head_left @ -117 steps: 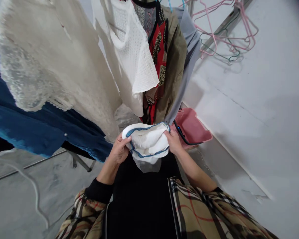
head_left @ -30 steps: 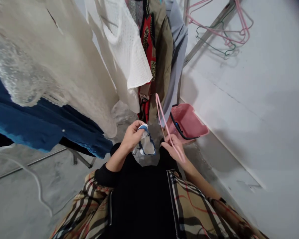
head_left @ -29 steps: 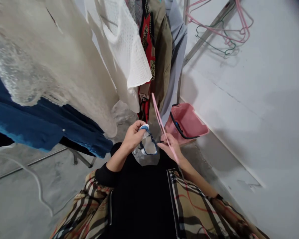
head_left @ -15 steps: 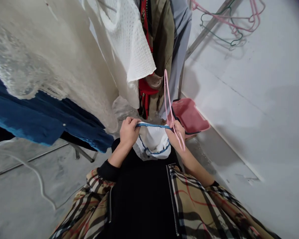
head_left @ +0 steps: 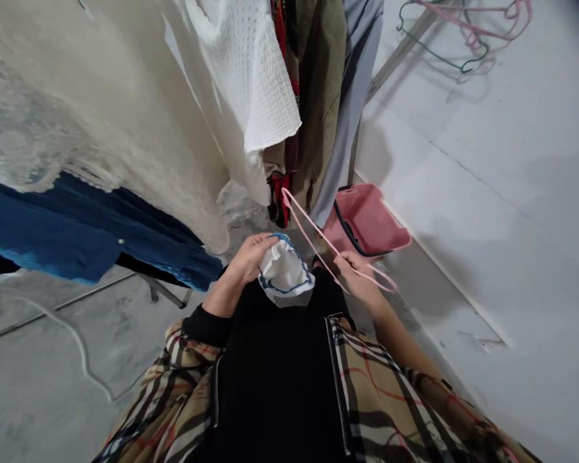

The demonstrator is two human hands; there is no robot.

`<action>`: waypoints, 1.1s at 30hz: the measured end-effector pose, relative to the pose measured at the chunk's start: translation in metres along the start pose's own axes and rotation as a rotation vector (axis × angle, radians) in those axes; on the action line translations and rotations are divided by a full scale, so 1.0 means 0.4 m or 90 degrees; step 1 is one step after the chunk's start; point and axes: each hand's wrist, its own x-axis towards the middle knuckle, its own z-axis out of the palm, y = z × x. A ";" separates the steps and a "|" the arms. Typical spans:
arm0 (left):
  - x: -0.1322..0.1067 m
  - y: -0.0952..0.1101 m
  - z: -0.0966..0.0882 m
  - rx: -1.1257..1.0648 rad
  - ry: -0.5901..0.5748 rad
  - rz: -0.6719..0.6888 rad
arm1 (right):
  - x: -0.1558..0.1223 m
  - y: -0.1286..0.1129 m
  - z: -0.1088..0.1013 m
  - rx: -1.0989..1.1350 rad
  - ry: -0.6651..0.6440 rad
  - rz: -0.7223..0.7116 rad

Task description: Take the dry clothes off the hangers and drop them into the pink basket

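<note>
My left hand pinches the edge of a white cloth garment with blue trim; its exact kind is hard to make out. The garment hangs with its trimmed opening facing up, over my dark-clad legs. A pink clothes hanger is gripped by my right hand, its narrow end pointing up and left towards the hanging clothes. Between the hanger and the garment there is a small gap, and my right fingers are off the cloth.
Clothes hang ahead, among them a white textured top, khaki trousers and a blue garment. A pink basket with a dark handle stands by the wall. More hangers hang at upper right.
My right hand has let go of the garment's blue-trimmed edge and moved right. The hanger has tilted from nearly upright to slanting left. The garment now hangs from my left hand alone.
</note>
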 end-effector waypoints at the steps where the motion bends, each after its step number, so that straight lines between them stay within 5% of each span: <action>1: 0.004 0.000 -0.003 -0.018 0.015 0.003 | -0.015 0.016 -0.020 0.028 -0.011 0.007; 7: 0.023 0.013 -0.017 -0.076 0.075 0.041 | -0.063 0.060 -0.115 0.015 -0.147 0.046; 13: 0.021 0.018 -0.016 0.011 0.068 0.094 | -0.026 0.034 -0.055 -0.086 -0.208 -0.013; 18: 0.000 0.002 -0.003 0.485 0.060 0.292 | 0.032 0.000 0.046 -0.092 -0.199 -0.043; 22: -0.026 0.018 0.007 0.899 0.100 0.486 | 0.093 -0.027 0.072 -0.078 -0.150 -0.097; 25: -0.034 0.051 0.003 1.046 0.083 0.600 | 0.138 -0.036 0.062 -0.058 -0.140 -0.142; 27: -0.035 0.072 -0.004 1.102 0.023 0.601 | 0.162 -0.037 0.056 -0.026 -0.143 -0.157; 30: -0.037 0.086 -0.009 1.140 -0.009 0.552 | 0.176 -0.030 0.064 0.014 -0.018 -0.180; 33: -0.045 0.077 -0.008 1.132 0.092 0.547 | 0.147 -0.002 0.097 -0.032 0.305 -0.219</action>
